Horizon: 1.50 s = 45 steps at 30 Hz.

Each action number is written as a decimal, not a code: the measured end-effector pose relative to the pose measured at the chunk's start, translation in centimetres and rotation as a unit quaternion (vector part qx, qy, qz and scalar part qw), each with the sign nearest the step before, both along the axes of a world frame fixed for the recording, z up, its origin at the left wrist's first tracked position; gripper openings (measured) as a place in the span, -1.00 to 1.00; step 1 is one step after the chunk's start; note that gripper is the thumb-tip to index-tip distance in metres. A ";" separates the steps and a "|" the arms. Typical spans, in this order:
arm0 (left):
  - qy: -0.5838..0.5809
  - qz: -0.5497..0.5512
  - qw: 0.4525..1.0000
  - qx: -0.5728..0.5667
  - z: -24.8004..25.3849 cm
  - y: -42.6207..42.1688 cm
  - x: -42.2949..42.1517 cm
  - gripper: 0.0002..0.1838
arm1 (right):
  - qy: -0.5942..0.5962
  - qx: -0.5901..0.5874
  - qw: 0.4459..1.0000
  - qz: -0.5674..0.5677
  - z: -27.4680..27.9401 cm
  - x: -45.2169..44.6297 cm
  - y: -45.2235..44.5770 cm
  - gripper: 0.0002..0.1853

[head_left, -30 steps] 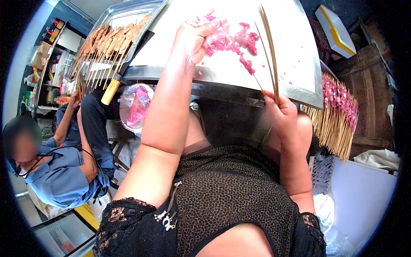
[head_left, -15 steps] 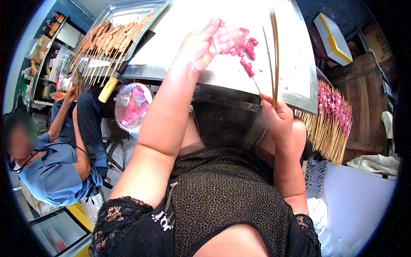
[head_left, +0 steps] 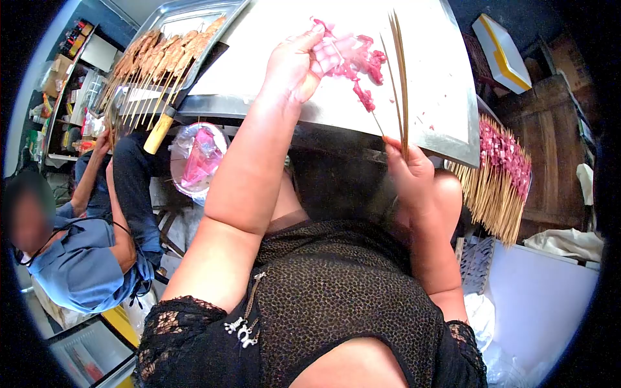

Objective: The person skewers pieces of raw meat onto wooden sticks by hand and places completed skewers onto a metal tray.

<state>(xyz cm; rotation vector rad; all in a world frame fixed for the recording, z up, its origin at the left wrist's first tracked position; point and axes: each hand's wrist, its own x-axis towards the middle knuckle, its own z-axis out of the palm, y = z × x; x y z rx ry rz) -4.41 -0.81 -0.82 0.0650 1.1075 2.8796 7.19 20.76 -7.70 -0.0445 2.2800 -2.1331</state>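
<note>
My left hand [head_left: 301,64] is closed on raw pink meat [head_left: 352,55] over the white board [head_left: 259,39]. Purple-red pieces trail from it toward the right. My right hand [head_left: 411,168] is closed round several thin bamboo skewers [head_left: 403,97] that point up and away. Between its thumb and finger it also holds a single skewer [head_left: 378,125] slanting up to the left. Red meat [head_left: 363,96] is threaded on the tip of that skewer, close to the loose pieces. Small meat scraps lie on the board.
Browned meat skewers [head_left: 162,55] lie in a metal tray [head_left: 226,29], beside a yellow handle [head_left: 158,132]. A lined bucket [head_left: 197,161] stands below. Raw skewers [head_left: 501,155] are piled right. A person in blue [head_left: 84,265] sits at the left.
Both hands have shifted slightly left since half a second ago, with the skewers and the meat. The skewer bundle has moved left in view. Both hands keep their hold.
</note>
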 end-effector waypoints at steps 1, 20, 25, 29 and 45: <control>-0.003 0.010 1.000 0.010 -0.1 0.1 0.0 -0.71 | 0.000 0.001 1.000 -0.001 0.0 0.0 -0.1 -0.80; 0.023 -0.115 0.993 -0.019 -1.4 3.1 0.3 -0.67 | -0.134 -0.196 0.969 0.070 1.0 -0.7 0.4 -0.76; -0.006 -0.050 0.998 0.033 -1.8 5.5 1.1 -0.73 | -0.029 -0.066 0.997 0.028 1.4 -0.2 -0.4 -0.76; -0.007 -0.069 0.993 0.090 -1.4 6.5 1.8 -0.82 | -0.083 -0.069 0.994 0.029 3.4 1.0 -1.1 -0.76; 0.095 0.023 0.895 -0.434 1.0 0.8 -0.4 -0.65 | 0.114 0.264 0.947 -0.144 7.9 -2.3 6.3 -0.74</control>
